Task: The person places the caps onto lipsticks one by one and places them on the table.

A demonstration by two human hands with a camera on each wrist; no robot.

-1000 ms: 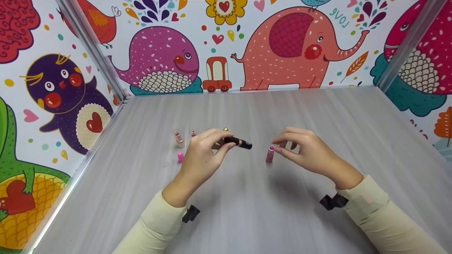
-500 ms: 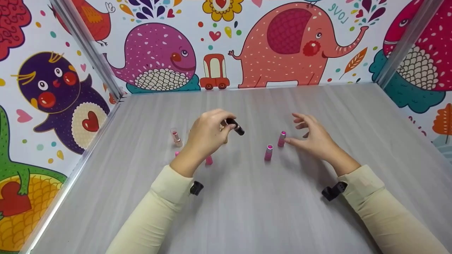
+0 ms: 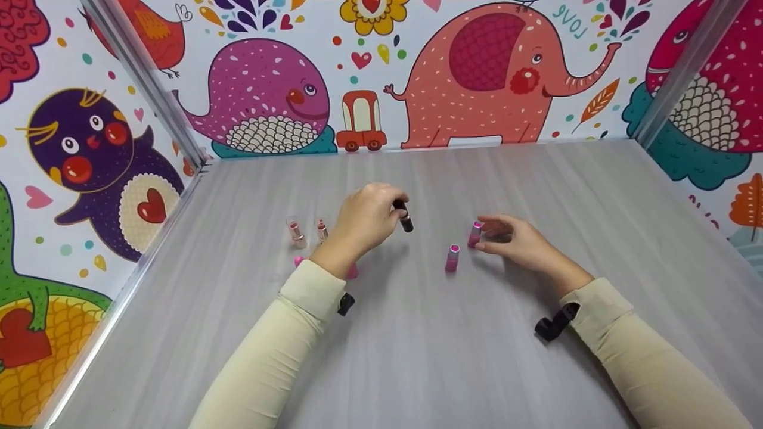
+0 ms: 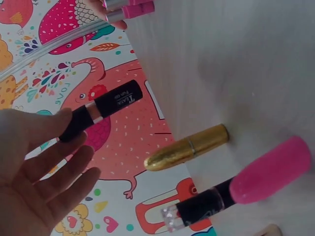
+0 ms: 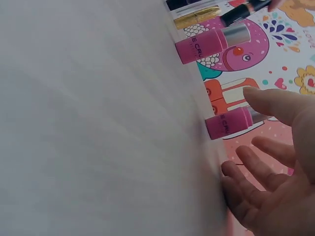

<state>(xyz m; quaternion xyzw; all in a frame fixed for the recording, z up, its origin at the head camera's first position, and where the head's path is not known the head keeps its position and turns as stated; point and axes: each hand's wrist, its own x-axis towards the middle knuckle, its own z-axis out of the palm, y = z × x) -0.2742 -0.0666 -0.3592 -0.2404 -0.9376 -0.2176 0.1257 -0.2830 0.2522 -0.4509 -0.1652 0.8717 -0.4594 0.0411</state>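
Observation:
My left hand (image 3: 371,215) pinches a black lipstick tube (image 4: 101,109) with a rose-gold band between thumb and fingertips. In the head view this black tube (image 3: 405,218) leans steeply above the table. My right hand (image 3: 520,243) lies just right of a pink lipstick tube (image 3: 474,235) with a silver top, upright on the table. The right wrist view shows the right thumb (image 5: 275,103) close by the silver top, other fingers spread apart below the pink tube (image 5: 229,123). A second matching pink tube (image 3: 452,258) stands nearer to me.
Two clear-capped pink-gold lipsticks (image 3: 297,233) (image 3: 322,230) stand at left. Pink rounded tubes (image 3: 351,271) are partly behind the left arm. A gold tube (image 4: 189,147) and a black clear-topped tube (image 4: 199,206) show in the left wrist view. Patterned walls (image 3: 274,95) enclose the table (image 3: 417,357).
The left hand has moved right and away, its black tube turned steeper. The right hand spread back from the farther pink tube, then its fingers came in near it again.

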